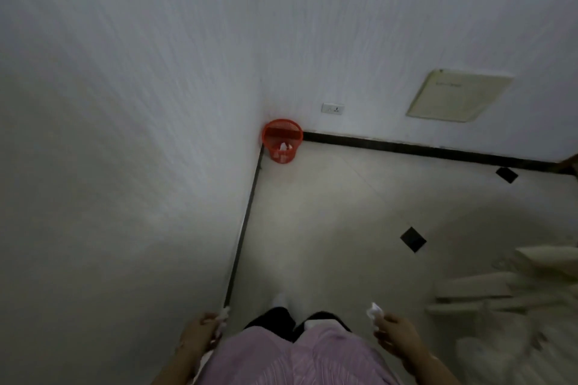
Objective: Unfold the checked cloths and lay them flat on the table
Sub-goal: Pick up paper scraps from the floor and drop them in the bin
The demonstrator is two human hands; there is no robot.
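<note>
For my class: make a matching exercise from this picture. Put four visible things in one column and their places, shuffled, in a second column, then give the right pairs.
Things:
1. red basket
2. wall socket
3. left hand
4. black floor diamond

Places:
A. on the wall, right of the corner
B. in the corner, on the floor
C. set in the pale floor
D. bottom of view, holding something small and white

Pairs: 1-B, 2-A, 3-D, 4-C

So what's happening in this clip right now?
A person stands in a room corner, looking down at the floor. Each hand holds a small crumpled white piece: left hand, right hand. A red mesh bin sits in the corner ahead with white scraps inside. No checked cloths or table are clearly visible; pale blurred objects lie at the right edge.
</note>
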